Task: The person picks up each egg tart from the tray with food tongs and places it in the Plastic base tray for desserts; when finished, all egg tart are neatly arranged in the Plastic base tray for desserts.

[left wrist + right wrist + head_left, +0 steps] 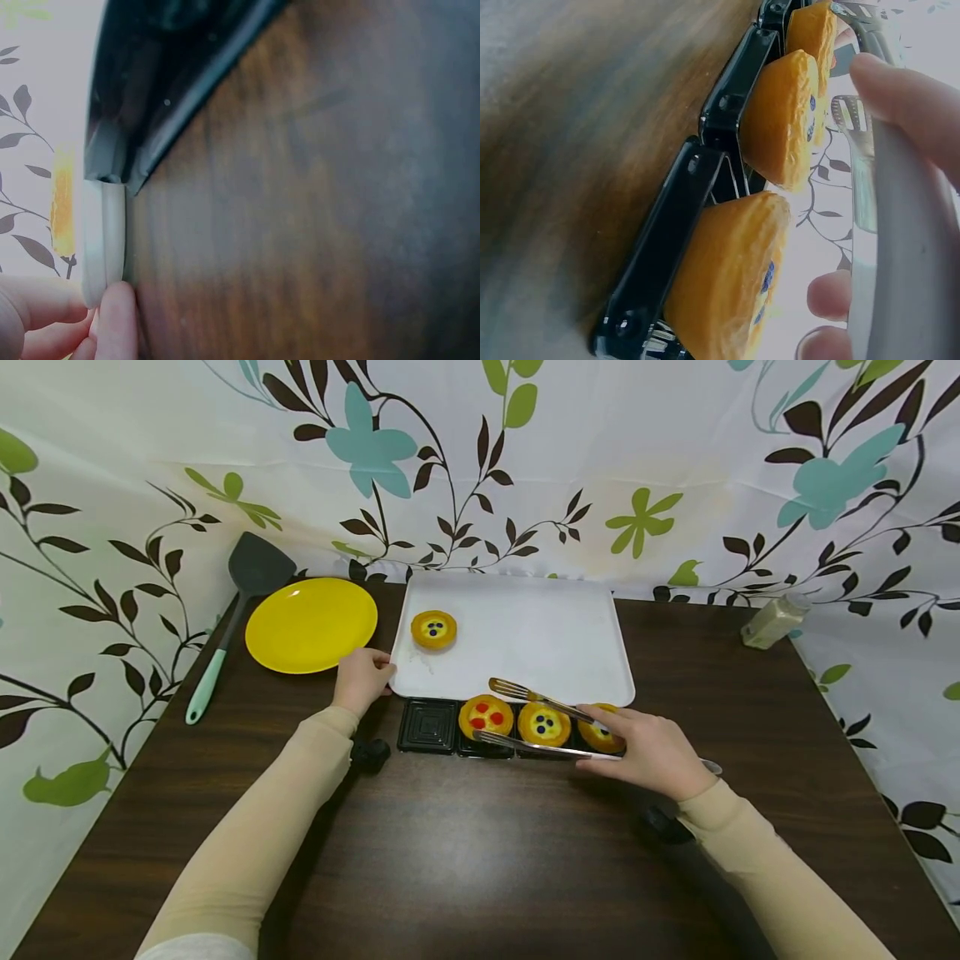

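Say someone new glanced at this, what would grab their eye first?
Most likely the bright yellow plate at the table's far left, beside the spatula. Next, the three tarts in black holders along the white tray's near edge, with tongs in the right hand reaching across them. A lone tart sits toward the tray's left end, where the left hand pinches the near corner.

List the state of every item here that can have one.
Left hand: pinching the white tray's near left corner.
Right hand: holding the tongs.
Tongs: open, arms apart.
White tray: flat, bearing one tart, topping up.
Black trays: leftmost unfilled, the other three each holding a tart.
Yellow plate: face up, bare.
Spatula: set down, unheld.
Shaker: upright; lid unclear.
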`<state>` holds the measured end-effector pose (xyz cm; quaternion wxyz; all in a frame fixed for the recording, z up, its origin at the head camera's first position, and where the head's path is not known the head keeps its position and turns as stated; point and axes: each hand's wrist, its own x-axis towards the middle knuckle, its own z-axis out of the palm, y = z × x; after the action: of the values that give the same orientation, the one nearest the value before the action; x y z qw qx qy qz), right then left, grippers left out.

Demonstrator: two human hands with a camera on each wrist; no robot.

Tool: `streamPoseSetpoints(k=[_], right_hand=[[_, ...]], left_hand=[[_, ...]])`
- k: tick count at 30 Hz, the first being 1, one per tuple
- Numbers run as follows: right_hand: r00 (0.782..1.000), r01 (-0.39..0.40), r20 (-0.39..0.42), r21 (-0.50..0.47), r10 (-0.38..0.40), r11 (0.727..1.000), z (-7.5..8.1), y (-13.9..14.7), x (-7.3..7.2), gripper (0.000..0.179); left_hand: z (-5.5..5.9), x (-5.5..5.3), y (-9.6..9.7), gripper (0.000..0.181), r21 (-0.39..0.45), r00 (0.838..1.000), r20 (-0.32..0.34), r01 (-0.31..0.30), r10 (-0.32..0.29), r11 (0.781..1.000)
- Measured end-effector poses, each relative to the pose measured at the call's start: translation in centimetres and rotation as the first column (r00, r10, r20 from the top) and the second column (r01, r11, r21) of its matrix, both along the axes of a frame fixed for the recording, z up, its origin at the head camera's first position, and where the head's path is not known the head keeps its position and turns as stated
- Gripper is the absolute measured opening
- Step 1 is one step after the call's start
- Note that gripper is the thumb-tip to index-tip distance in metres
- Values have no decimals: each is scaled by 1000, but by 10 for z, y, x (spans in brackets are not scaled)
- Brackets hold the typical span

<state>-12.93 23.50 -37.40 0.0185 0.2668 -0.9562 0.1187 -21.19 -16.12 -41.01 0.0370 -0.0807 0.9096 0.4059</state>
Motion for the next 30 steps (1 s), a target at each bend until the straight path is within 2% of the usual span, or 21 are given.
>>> streamPoseSetpoints(k=[9,14,22,30], right_hand=[[1000,-30,7,-17,31,999,9,-12,-11,77],[999,-37,-23,-16,36,999,14,-21,-21,78],[1000,7,-28,12,-7,1000,23,-38,-47,78],[999,32,2,35,-32,999,29,-58,-79,79]], left_hand=[[0,1,0,30,26,1000,-1,4,-4,1000],[0,0,-1,31,35,1000,8,2,-3,999],[0,0,-2,32,46,1000,5,5,-5,999],[-1,0,-2,30,50,1000,-5,10,-10,999]])
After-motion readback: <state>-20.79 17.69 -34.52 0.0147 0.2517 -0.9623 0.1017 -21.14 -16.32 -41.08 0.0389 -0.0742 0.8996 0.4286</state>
